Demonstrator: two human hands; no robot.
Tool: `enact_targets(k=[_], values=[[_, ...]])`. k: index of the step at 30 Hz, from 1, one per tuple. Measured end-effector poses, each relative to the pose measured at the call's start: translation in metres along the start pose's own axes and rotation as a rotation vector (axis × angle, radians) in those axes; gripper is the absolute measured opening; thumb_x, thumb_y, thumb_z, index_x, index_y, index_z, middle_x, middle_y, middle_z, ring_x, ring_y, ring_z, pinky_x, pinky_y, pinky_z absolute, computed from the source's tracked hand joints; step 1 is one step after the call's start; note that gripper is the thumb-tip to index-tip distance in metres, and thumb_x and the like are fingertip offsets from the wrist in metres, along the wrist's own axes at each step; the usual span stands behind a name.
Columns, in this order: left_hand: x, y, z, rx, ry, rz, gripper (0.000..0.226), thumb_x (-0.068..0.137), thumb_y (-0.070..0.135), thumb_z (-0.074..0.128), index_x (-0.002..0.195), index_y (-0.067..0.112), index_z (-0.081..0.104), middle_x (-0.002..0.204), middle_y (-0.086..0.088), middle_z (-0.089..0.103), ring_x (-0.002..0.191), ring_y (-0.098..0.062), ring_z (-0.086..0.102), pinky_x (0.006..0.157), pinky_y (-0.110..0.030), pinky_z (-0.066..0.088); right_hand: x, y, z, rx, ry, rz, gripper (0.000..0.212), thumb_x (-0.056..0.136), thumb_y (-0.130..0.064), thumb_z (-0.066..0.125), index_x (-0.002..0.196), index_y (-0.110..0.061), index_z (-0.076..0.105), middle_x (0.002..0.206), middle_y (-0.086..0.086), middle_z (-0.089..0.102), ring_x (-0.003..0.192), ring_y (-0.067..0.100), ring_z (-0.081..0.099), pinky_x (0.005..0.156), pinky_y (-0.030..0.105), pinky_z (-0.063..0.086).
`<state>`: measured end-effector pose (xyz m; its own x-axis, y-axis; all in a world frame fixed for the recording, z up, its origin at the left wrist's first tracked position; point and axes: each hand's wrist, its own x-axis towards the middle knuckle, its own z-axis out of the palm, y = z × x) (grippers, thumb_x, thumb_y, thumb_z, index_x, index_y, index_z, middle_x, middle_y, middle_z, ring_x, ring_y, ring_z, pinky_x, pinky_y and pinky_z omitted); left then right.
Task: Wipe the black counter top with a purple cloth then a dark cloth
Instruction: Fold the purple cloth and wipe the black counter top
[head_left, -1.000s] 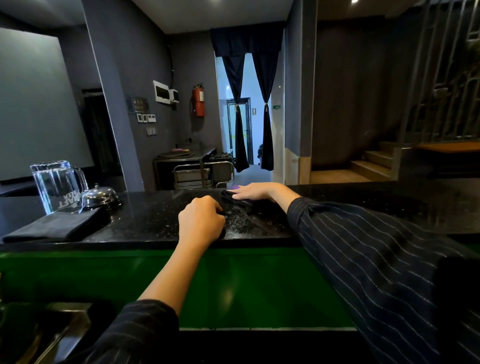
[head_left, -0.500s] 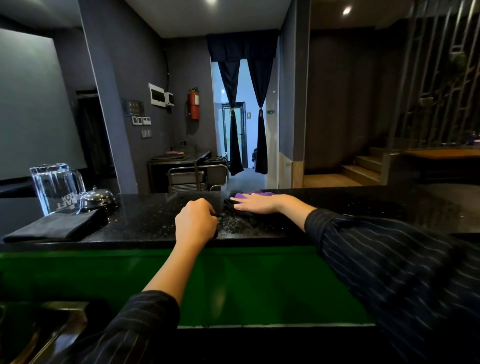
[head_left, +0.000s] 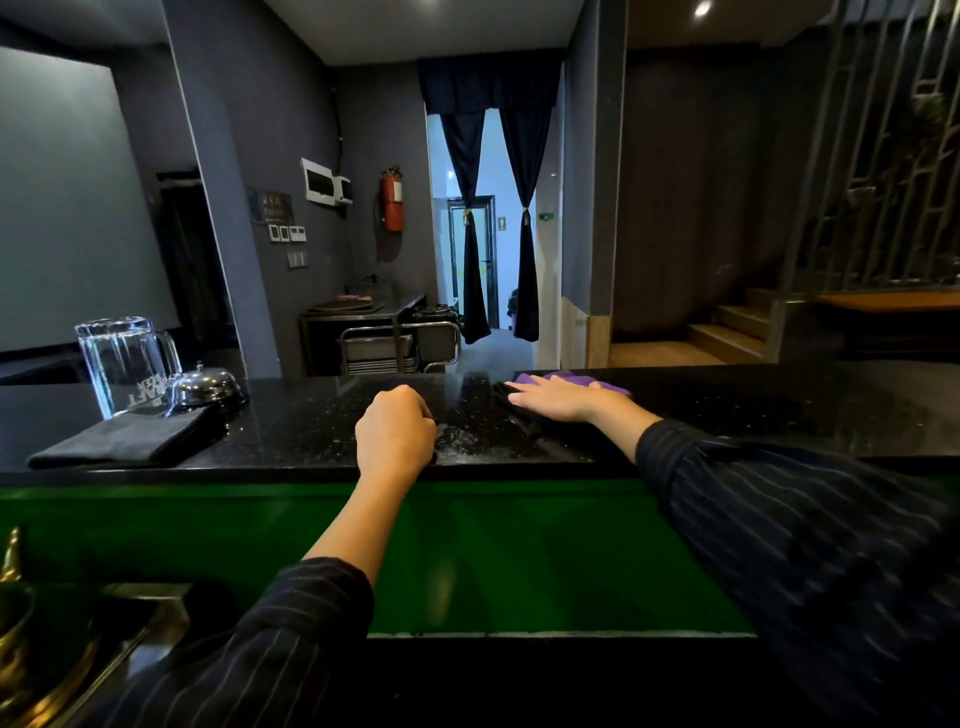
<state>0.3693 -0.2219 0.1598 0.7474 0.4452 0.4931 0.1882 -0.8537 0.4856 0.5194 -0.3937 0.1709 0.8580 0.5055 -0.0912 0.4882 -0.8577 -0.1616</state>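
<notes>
Counter top (head_left: 737, 415), black and speckled, runs across your whole view, and everything below is placed against it. Under its near edge hangs a green front panel (head_left: 519, 545), which both your striped sleeves cross on the way up to the counter.

At the counter's left end stands a clear glass jug (head_left: 124, 364) with white lettering on its side. Just in front of the jug, towards the counter's near edge, lies a folded dark cloth (head_left: 130, 439), flat and apart from both your hands. A small metal bell (head_left: 208, 387) sits on the counter right beside the jug, just behind that cloth's far corner.

Near the middle of the counter, your left hand (head_left: 395, 434) rests at the near edge with its fingers curled under into a fist (whether anything is inside it, I cannot tell). Just to its right the counter surface shows a pale smeared patch (head_left: 457, 439).

Further right and towards the counter's far edge, your right hand (head_left: 566, 402) lies flat, fingers straight and together, pressing down on the purple cloth (head_left: 602, 384). That cloth is spread on the counter beneath your palm, and only its far side and a corner past your fingertips show.
</notes>
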Motion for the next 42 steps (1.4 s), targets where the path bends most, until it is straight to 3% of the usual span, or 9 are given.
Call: enact_targets(k=[3,7,10,15,20,29,35,42], values=[[0.001,0.001,0.0,0.007,0.005,0.0,0.029,0.08,0.003,0.05,0.089,0.013,0.075,0.09,-0.012,0.072,0.079,-0.033,0.065,0.07,-0.037,0.054,0.006,-0.033,0.004,-0.039,0.026,0.05,0.061,0.093,-0.071,0.014,0.15,-0.05,0.007,0.164,-0.004,-0.002,0.15,0.03,-0.002,0.111,0.071,-0.005],[-0.003,0.003,-0.004,-0.001,0.015,-0.016,0.028,0.078,0.005,0.051,0.089,0.014,0.076,0.09,-0.014,0.071,0.082,-0.035,0.065,0.072,-0.037,0.053,-0.002,-0.081,0.016,-0.059,0.022,-0.114,0.057,0.096,-0.067,0.015,0.15,-0.05,0.009,0.164,-0.002,0.0,0.15,0.031,0.0,0.109,0.071,-0.005],[-0.007,0.004,-0.008,-0.027,0.012,-0.041,0.03,0.078,0.004,0.05,0.09,0.013,0.076,0.093,-0.016,0.07,0.084,-0.036,0.064,0.073,-0.037,0.051,-0.012,-0.074,0.022,-0.046,0.022,-0.211,0.055,0.097,-0.063,0.017,0.15,-0.048,0.012,0.164,-0.005,0.006,0.151,0.028,0.004,0.111,0.07,0.0],[-0.014,0.002,-0.006,-0.052,0.05,-0.076,0.03,0.081,0.002,0.05,0.089,0.014,0.077,0.092,-0.014,0.072,0.082,-0.035,0.065,0.068,-0.035,0.05,-0.019,-0.019,0.009,0.034,0.04,-0.054,0.056,0.097,-0.062,0.018,0.151,-0.046,0.014,0.164,-0.008,0.003,0.151,0.026,0.0,0.113,0.068,-0.003],[-0.014,0.004,-0.003,-0.029,0.084,-0.08,0.028,0.08,0.002,0.05,0.078,0.013,0.076,0.082,-0.012,0.072,0.073,-0.033,0.064,0.061,-0.033,0.047,-0.009,-0.041,0.01,-0.013,0.063,0.108,0.061,0.094,-0.068,0.013,0.151,-0.047,0.01,0.164,-0.004,-0.001,0.15,0.031,-0.001,0.111,0.071,-0.006],[-0.013,0.001,-0.006,-0.009,0.064,-0.061,0.031,0.079,0.009,0.05,0.092,0.02,0.076,0.096,-0.013,0.072,0.09,-0.035,0.065,0.077,-0.036,0.049,-0.033,-0.087,0.022,-0.006,0.052,-0.048,0.056,0.096,-0.065,0.016,0.15,-0.05,0.012,0.164,-0.006,0.002,0.151,0.028,0.001,0.111,0.07,-0.004],[-0.018,0.0,-0.014,-0.027,-0.035,-0.057,0.038,0.08,0.008,0.047,0.098,0.026,0.075,0.107,-0.009,0.07,0.096,-0.033,0.063,0.082,-0.035,0.049,-0.074,-0.043,0.013,0.019,0.039,-0.044,0.056,0.099,-0.061,0.017,0.152,-0.045,0.011,0.164,-0.006,0.002,0.151,0.026,0.0,0.115,0.065,-0.002],[-0.02,-0.008,-0.017,-0.011,-0.102,-0.039,0.041,0.083,0.011,0.042,0.104,0.03,0.071,0.109,-0.006,0.07,0.094,-0.03,0.063,0.079,-0.035,0.052,-0.119,0.053,0.0,0.071,0.069,0.18,0.058,0.098,-0.063,0.019,0.152,-0.044,0.011,0.164,-0.01,0.002,0.151,0.02,0.0,0.116,0.058,-0.005]])
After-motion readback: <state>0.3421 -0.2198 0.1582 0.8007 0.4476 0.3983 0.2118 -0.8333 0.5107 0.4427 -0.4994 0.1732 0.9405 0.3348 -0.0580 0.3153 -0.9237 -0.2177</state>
